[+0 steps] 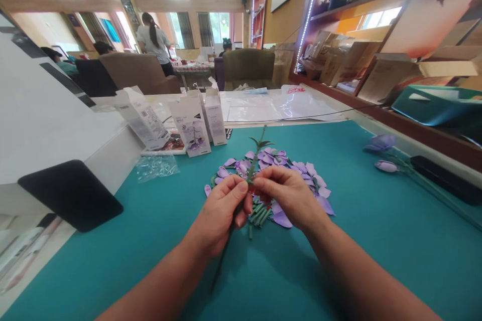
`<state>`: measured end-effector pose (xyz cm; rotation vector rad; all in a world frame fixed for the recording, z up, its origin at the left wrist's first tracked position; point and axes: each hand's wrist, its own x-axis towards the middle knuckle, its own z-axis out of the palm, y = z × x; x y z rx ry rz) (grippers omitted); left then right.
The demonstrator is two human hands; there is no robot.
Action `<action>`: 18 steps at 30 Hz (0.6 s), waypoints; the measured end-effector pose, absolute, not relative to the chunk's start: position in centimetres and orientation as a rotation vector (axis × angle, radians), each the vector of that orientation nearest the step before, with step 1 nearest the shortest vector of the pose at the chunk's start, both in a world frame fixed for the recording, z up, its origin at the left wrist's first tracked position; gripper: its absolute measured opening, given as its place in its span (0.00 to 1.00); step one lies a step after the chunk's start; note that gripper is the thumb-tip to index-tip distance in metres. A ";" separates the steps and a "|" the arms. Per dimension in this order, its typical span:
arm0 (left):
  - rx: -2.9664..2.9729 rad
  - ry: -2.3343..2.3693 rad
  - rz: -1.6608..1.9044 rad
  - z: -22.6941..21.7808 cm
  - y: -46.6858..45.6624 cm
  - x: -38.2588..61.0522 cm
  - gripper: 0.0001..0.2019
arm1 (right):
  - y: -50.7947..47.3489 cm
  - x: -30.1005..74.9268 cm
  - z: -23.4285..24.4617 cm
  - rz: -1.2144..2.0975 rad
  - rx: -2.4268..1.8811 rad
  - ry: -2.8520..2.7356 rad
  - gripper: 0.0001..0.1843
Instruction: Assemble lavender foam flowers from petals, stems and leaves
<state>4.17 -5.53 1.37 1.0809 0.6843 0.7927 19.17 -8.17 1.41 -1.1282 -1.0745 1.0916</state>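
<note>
My left hand point(223, 210) is closed around a thin green flower stem point(256, 156) that runs from below my wrist up past my fingers to a small leafy tip. My right hand point(286, 194) pinches the same stem beside my left thumb, with something small and red between the fingertips. Under both hands lies a heap of purple petals point(301, 168) and short green pieces point(259, 214) on the teal mat point(158, 220).
Finished purple flowers point(382, 143) lie at the right with a black case point(440, 178). Open white boxes point(194, 123), a clear plastic bag point(155, 165) and a black pad point(71, 193) sit at the left. People stand and sit far behind.
</note>
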 end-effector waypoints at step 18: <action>0.868 0.416 0.625 1.7 -6.7 3.6 0.08 | -12.0 14.9 -1.1 1.701 -0.743 -0.703 0.11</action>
